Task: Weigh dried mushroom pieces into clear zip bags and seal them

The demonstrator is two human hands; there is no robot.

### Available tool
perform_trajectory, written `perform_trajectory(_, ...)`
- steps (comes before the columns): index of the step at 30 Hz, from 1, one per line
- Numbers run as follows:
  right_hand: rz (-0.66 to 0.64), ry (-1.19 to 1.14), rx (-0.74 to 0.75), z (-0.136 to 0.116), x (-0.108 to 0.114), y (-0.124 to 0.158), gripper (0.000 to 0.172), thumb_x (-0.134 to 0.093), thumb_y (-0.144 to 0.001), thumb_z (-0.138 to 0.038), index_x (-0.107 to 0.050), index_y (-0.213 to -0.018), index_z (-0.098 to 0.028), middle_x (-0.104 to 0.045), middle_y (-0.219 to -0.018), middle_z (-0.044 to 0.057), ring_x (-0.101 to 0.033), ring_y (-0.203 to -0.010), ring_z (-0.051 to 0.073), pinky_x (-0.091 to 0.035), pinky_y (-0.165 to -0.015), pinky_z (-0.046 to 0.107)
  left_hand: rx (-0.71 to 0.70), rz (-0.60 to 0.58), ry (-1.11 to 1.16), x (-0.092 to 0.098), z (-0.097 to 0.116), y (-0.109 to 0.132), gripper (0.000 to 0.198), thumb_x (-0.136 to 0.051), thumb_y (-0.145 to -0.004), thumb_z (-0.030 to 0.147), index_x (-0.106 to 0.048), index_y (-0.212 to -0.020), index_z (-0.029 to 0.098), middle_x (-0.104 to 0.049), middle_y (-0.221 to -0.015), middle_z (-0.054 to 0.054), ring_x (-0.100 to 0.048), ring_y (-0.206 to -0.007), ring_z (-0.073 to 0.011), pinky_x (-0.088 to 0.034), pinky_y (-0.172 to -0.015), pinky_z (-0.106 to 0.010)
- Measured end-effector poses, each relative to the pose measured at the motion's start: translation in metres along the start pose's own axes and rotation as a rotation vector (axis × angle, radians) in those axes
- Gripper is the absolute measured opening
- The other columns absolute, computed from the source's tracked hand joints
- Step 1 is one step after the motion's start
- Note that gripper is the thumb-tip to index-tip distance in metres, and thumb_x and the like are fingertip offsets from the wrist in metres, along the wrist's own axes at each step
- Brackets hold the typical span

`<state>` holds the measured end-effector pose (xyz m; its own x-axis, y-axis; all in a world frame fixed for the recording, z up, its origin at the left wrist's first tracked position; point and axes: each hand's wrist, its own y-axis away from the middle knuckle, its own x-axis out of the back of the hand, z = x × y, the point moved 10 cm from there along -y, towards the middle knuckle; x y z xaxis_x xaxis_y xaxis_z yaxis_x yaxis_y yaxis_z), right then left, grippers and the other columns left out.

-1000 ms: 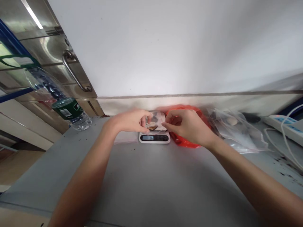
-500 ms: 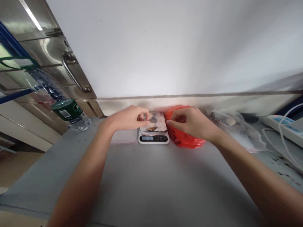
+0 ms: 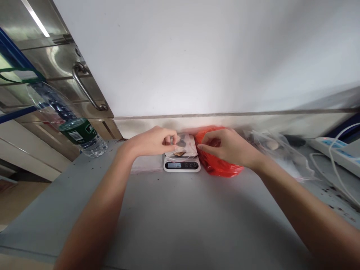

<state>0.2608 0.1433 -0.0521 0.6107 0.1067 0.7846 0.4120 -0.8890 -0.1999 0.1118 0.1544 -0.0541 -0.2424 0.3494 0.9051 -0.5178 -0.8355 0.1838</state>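
Note:
A small white digital scale (image 3: pixel 182 166) stands on the table, its lit display reading about 110. On its platform lies a clear plastic bag (image 3: pixel 189 150) with brown and dark dried pieces inside. My left hand (image 3: pixel 153 142) is closed at the bag's left side, thumb and fingers pinching the plastic. Over the red plastic bag (image 3: pixel 222 167), my right hand (image 3: pixel 229 145) has thumb and fingertips drawn together close to the scale's right edge. Whatever lies between those fingertips is too small to make out.
A large water bottle (image 3: pixel 81 133) with a green label stands at the left. Right of the red bag lies a clear bag (image 3: pixel 292 157) with pale pieces. Farther right are a white device (image 3: pixel 337 148) and a cable. A wall (image 3: pixel 180 67) rises behind the grey table (image 3: pixel 180 221).
The scale's reading has risen from about 96 to about 110. Both hands stay nearly where they were; the view has shifted very slightly.

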Motion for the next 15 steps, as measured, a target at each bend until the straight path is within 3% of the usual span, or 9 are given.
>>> perform_trajectory(8, -0.045, -0.009, 0.1, -0.009, -0.004, 0.001, 0.02, -0.055, -0.087, -0.03, -0.063, -0.069, -0.024, -0.071, -0.071, 0.001, -0.061, -0.065, 0.018, -0.047, -0.062, 0.034, 0.008, -0.019, -0.012, -0.006, -0.001, -0.003, 0.028, -0.062, -0.084, 0.049, -0.055, -0.086, 0.022, -0.065, -0.088, -0.003, -0.057, -0.073, -0.0183, -0.039, -0.063, -0.028)
perform_trajectory(15, -0.062, -0.035, 0.163, -0.014, -0.005, 0.0, 0.015, -0.055, -0.086, -0.027, -0.066, -0.077, -0.024, -0.075, -0.081, 0.002, -0.066, -0.074, 0.02, -0.052, -0.07, 0.036, -0.025, -0.021, -0.066, -0.009, 0.004, -0.005, 0.03, -0.06, -0.083, 0.043, -0.039, -0.077, 0.023, -0.056, -0.083, -0.001, -0.047, -0.069, -0.0162, -0.034, -0.061, -0.028)
